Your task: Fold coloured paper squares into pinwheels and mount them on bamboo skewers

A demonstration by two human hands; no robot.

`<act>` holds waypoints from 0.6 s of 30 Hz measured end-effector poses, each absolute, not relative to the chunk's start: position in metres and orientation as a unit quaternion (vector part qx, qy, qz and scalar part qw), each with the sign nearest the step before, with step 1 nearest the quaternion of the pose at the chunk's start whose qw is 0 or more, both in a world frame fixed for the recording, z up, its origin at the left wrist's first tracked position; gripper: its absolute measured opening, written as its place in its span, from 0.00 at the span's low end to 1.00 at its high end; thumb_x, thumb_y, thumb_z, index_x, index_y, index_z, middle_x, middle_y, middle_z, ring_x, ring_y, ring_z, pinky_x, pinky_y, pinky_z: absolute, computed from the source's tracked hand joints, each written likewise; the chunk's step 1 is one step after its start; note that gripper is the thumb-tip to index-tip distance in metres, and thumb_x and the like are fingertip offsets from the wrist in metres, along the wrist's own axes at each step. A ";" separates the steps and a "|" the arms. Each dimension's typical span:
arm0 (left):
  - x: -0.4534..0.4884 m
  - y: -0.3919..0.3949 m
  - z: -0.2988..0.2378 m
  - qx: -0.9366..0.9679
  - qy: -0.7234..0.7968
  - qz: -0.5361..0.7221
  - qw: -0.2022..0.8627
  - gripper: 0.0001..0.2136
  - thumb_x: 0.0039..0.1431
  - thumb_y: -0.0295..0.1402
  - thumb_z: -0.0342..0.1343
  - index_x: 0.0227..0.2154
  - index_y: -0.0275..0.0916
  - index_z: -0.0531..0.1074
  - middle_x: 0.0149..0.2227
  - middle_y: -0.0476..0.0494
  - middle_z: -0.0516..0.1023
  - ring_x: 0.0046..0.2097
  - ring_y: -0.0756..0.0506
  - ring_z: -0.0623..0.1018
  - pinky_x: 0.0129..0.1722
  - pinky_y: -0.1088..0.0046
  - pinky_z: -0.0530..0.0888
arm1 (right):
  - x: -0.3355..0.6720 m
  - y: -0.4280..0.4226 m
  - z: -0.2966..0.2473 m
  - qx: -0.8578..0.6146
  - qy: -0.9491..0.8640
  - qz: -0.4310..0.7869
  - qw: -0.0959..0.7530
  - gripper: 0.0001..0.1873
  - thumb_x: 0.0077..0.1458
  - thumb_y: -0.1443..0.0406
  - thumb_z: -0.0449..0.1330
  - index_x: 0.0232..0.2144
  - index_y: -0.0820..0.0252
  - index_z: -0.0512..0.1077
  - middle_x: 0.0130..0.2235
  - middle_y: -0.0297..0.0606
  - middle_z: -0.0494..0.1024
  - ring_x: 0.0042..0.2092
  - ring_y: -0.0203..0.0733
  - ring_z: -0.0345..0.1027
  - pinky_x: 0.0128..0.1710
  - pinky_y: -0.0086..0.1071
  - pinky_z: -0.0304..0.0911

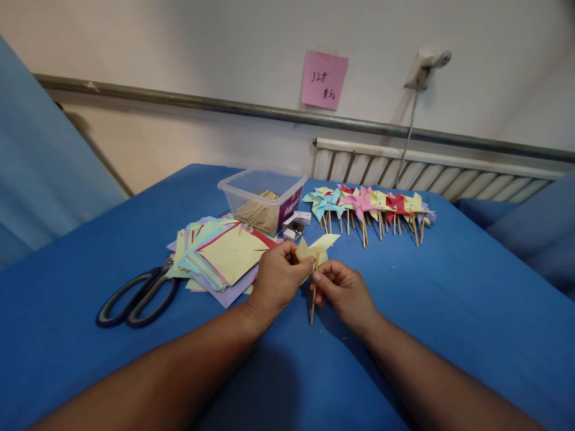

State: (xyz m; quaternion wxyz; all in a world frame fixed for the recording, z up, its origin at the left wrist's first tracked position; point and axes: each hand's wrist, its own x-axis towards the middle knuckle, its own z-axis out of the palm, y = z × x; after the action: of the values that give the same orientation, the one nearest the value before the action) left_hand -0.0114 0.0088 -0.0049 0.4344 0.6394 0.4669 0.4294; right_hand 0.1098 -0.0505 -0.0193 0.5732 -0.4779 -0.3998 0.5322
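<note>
A pale yellow paper pinwheel is held up over the blue table, its back and a thin wooden stick turned toward me. My left hand is closed on the pinwheel's paper, thumb against the top of the stick. Just below, my right hand pinches the stick between thumb and fingers. The stick's lower end hangs free. Whether a pin joins paper and stick is hidden. Close beyond my left hand is a small box of metal pins.
Left lies a stack of slit coloured paper squares partly over dark-handled scissors. Behind stands a clear plastic box of wooden sticks. Several finished pinwheels lie at the back right. A radiator and metal rail run along the wall.
</note>
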 end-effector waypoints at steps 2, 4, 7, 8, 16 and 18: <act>-0.011 0.009 -0.005 0.641 0.466 0.430 0.433 0.10 0.45 0.36 0.61 0.21 0.37 0.66 0.20 0.53 0.68 0.23 0.52 0.67 0.22 0.77 0.61 | 0.110 -0.050 -0.020 -0.481 -0.398 0.531 0.573 0.19 0.43 0.52 0.66 0.23 0.60 0.66 0.17 0.28 0.71 0.17 0.29 0.60 0.18 0.24 0.57; -0.011 0.008 -0.005 0.643 0.464 0.429 0.434 0.09 0.45 0.36 0.61 0.21 0.38 0.67 0.20 0.53 0.68 0.23 0.52 0.68 0.22 0.77 0.61 | 0.110 -0.050 -0.021 -0.485 -0.395 0.529 0.574 0.19 0.42 0.52 0.66 0.23 0.60 0.66 0.16 0.28 0.70 0.17 0.29 0.61 0.17 0.24 0.57; -0.011 0.008 -0.004 0.644 0.465 0.426 0.433 0.09 0.45 0.35 0.61 0.21 0.37 0.67 0.20 0.53 0.68 0.23 0.51 0.68 0.22 0.77 0.62 | 0.110 -0.050 -0.021 -0.491 -0.393 0.526 0.573 0.19 0.42 0.52 0.67 0.23 0.59 0.66 0.16 0.27 0.69 0.16 0.30 0.61 0.17 0.24 0.57; -0.011 0.008 -0.004 0.644 0.467 0.426 0.432 0.09 0.45 0.35 0.61 0.21 0.37 0.67 0.20 0.53 0.68 0.24 0.51 0.68 0.22 0.77 0.62 | 0.110 -0.050 -0.021 -0.492 -0.394 0.524 0.573 0.19 0.42 0.52 0.67 0.23 0.59 0.66 0.16 0.27 0.69 0.16 0.29 0.61 0.17 0.24 0.57; -0.010 0.009 -0.003 0.642 0.466 0.425 0.436 0.09 0.45 0.35 0.60 0.20 0.37 0.66 0.20 0.53 0.68 0.23 0.52 0.68 0.22 0.77 0.62 | 0.109 -0.050 -0.020 -0.490 -0.396 0.524 0.573 0.20 0.42 0.52 0.67 0.22 0.60 0.65 0.15 0.27 0.69 0.16 0.29 0.61 0.17 0.24 0.57; -0.011 0.009 -0.002 0.644 0.468 0.423 0.432 0.09 0.45 0.35 0.60 0.20 0.37 0.66 0.20 0.53 0.67 0.23 0.52 0.67 0.22 0.77 0.61 | 0.110 -0.050 -0.020 -0.491 -0.394 0.523 0.574 0.20 0.42 0.52 0.66 0.22 0.60 0.65 0.16 0.27 0.69 0.17 0.30 0.61 0.17 0.24 0.57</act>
State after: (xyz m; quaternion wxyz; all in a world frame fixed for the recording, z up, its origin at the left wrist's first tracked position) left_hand -0.0105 0.0086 -0.0020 0.4324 0.6439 0.4684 0.4230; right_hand 0.1098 -0.0496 -0.0204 0.5741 -0.4911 -0.3942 0.5233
